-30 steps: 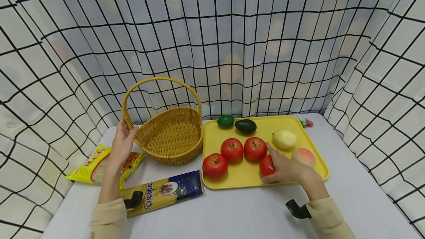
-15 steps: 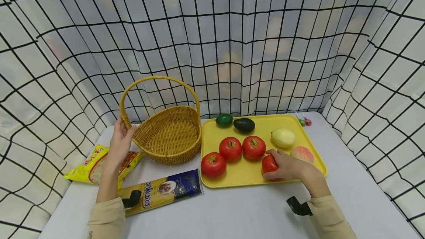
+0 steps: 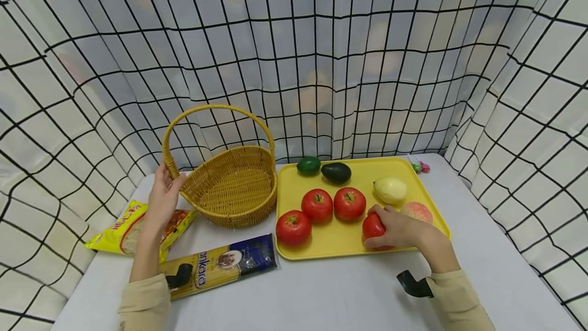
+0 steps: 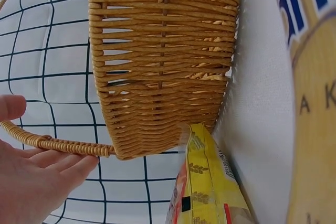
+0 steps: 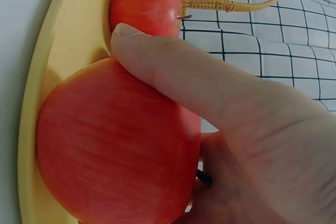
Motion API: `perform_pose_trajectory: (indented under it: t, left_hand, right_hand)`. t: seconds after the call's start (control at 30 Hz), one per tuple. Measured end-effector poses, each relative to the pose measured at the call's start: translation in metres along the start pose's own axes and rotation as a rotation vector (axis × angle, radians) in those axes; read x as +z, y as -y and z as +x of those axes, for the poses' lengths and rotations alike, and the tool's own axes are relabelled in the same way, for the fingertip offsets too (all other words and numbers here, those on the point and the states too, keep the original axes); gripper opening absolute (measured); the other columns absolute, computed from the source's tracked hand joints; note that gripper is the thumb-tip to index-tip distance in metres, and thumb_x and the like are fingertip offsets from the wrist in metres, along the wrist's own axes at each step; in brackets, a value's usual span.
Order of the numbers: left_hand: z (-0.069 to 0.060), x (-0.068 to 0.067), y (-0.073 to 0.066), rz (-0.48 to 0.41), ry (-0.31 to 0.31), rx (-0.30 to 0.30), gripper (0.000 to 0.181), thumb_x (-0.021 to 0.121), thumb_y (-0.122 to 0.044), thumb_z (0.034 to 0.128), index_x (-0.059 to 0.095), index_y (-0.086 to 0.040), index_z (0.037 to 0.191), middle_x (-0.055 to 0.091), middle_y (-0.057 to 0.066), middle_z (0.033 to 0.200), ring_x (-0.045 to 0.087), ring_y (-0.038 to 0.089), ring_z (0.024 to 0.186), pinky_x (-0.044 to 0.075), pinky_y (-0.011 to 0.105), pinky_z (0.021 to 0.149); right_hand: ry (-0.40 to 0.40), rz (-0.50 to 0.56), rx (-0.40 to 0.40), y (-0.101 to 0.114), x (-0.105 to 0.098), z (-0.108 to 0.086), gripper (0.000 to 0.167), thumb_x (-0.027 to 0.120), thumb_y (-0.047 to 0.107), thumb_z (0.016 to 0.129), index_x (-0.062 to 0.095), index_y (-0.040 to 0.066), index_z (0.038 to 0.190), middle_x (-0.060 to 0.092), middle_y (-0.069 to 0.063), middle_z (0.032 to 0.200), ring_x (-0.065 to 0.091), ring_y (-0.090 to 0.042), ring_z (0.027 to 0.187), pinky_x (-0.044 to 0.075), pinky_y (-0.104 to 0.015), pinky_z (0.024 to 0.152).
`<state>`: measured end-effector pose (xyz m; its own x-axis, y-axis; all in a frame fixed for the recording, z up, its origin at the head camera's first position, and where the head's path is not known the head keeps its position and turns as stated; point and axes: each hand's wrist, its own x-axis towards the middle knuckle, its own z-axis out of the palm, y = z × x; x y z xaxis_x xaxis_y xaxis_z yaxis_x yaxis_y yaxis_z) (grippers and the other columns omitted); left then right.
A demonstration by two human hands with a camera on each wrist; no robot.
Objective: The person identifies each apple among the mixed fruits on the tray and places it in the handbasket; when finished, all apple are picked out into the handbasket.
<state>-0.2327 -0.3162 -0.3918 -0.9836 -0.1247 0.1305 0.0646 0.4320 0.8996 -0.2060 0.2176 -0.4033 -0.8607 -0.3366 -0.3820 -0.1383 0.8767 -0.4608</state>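
Note:
In the head view my left hand (image 3: 163, 195) is at the left base of the wicker basket's (image 3: 236, 183) handle; in the left wrist view the fingers of that hand (image 4: 37, 177) lie under the handle (image 4: 73, 146), with the thumb above it. My right hand (image 3: 399, 228) holds a red apple (image 3: 373, 226) at the front of the yellow tray (image 3: 321, 253). The right wrist view shows the thumb of the hand (image 5: 236, 114) across the top of the apple (image 5: 115, 145), other fingers partly hidden behind it. Three more red fruits, one of them a tomato-like fruit (image 3: 350, 204), sit to its left.
Also on the tray are a green fruit (image 3: 309, 166), an avocado (image 3: 336, 172), a yellow fruit (image 3: 390, 190) and a peach (image 3: 417, 212). Small candies (image 3: 421, 167) lie behind its right corner. A yellow snack bag (image 3: 124, 231) and a pasta pack (image 3: 225, 263) lie at the left.
My right fingers have closed around the apple, which has shifted slightly right relative to the other fruits. My left hand stays at the basket handle. The head view has shifted slightly.

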Motion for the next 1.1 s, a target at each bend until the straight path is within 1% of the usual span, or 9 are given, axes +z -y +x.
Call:
perform_pose_trajectory:
  t: [0.17, 0.27, 0.43, 0.6, 0.7, 0.83, 0.93, 1.1]
  left_hand:
    - [-0.001, 0.000, 0.001, -0.001, 0.007, -0.001, 0.081, 0.037, -0.048, 0.1094, -0.013, -0.016, 0.165, -0.004, 0.016, 0.174, 0.006, 0.042, 0.160, 0.013, 0.069, 0.126]
    - [-0.002, 0.000, 0.001, 0.003, 0.014, -0.003, 0.082, 0.037, -0.048, 0.1093, -0.014, -0.016, 0.165, -0.004, 0.016, 0.174, 0.005, 0.043, 0.160, 0.014, 0.069, 0.126]
    - [-0.003, 0.000, -0.001, 0.010, 0.009, 0.001, 0.082, 0.036, -0.047, 0.1097, -0.014, -0.014, 0.165, -0.003, 0.017, 0.174, 0.007, 0.043, 0.160, 0.014, 0.069, 0.126]
    - [-0.003, -0.001, -0.002, 0.003, 0.004, 0.007, 0.081, 0.037, -0.047, 0.1097, -0.013, -0.013, 0.165, -0.001, 0.018, 0.174, 0.008, 0.043, 0.160, 0.014, 0.068, 0.127]
    - [-0.002, -0.001, -0.002, 0.007, 0.010, 0.002, 0.083, 0.037, -0.049, 0.1091, -0.013, -0.013, 0.165, -0.001, 0.018, 0.173, 0.008, 0.044, 0.159, 0.015, 0.068, 0.127]
    - [-0.001, 0.000, 0.001, 0.012, 0.019, -0.007, 0.084, 0.036, -0.050, 0.1089, -0.014, -0.013, 0.165, -0.001, 0.017, 0.173, 0.009, 0.044, 0.159, 0.015, 0.066, 0.127]
    - [0.000, 0.001, 0.002, 0.006, 0.017, -0.001, 0.082, 0.037, -0.047, 0.1095, -0.013, -0.013, 0.165, 0.000, 0.017, 0.173, 0.010, 0.043, 0.159, 0.016, 0.065, 0.128]
    - [0.001, 0.000, 0.001, 0.004, 0.003, 0.011, 0.080, 0.037, -0.046, 0.1095, -0.011, -0.015, 0.166, 0.000, 0.015, 0.174, 0.011, 0.042, 0.159, 0.017, 0.065, 0.127]
  right_hand:
    - [0.000, 0.011, -0.027, 0.003, -0.001, -0.004, 0.070, 0.082, 0.050, 0.082, 0.051, 0.015, 0.135, 0.056, -0.010, 0.122, 0.056, -0.024, 0.109, 0.059, -0.043, 0.086]
    - [0.006, 0.019, -0.044, 0.006, -0.001, -0.006, 0.069, 0.082, 0.048, 0.082, 0.051, 0.016, 0.135, 0.057, -0.009, 0.121, 0.057, -0.022, 0.110, 0.060, -0.041, 0.086]
    - [0.003, 0.040, -0.075, 0.011, 0.000, -0.005, 0.070, 0.084, 0.046, 0.081, 0.050, 0.018, 0.136, 0.056, -0.008, 0.123, 0.057, -0.023, 0.112, 0.060, -0.043, 0.087]
    - [0.002, 0.055, -0.092, 0.019, 0.004, -0.004, 0.063, 0.083, 0.046, 0.081, 0.053, 0.023, 0.131, 0.056, -0.006, 0.119, 0.058, -0.021, 0.108, 0.059, -0.039, 0.087]
    - [0.014, 0.065, -0.106, 0.024, 0.008, -0.005, 0.063, 0.083, 0.047, 0.082, 0.053, 0.024, 0.132, 0.056, -0.005, 0.120, 0.057, -0.021, 0.109, 0.060, -0.040, 0.088]
    - [0.041, 0.085, -0.149, 0.033, 0.013, -0.009, 0.068, 0.082, 0.045, 0.083, 0.051, 0.021, 0.138, 0.056, -0.006, 0.126, 0.057, -0.022, 0.113, 0.059, -0.044, 0.092]
    - [0.053, 0.095, -0.203, 0.041, 0.016, -0.010, 0.071, 0.083, 0.043, 0.083, 0.049, 0.019, 0.141, 0.055, -0.006, 0.129, 0.057, -0.022, 0.116, 0.059, -0.045, 0.094]
    - [0.028, 0.078, -0.277, 0.055, 0.020, -0.003, 0.068, 0.081, 0.047, 0.084, 0.050, 0.023, 0.139, 0.056, -0.001, 0.128, 0.058, -0.020, 0.115, 0.059, -0.041, 0.093]
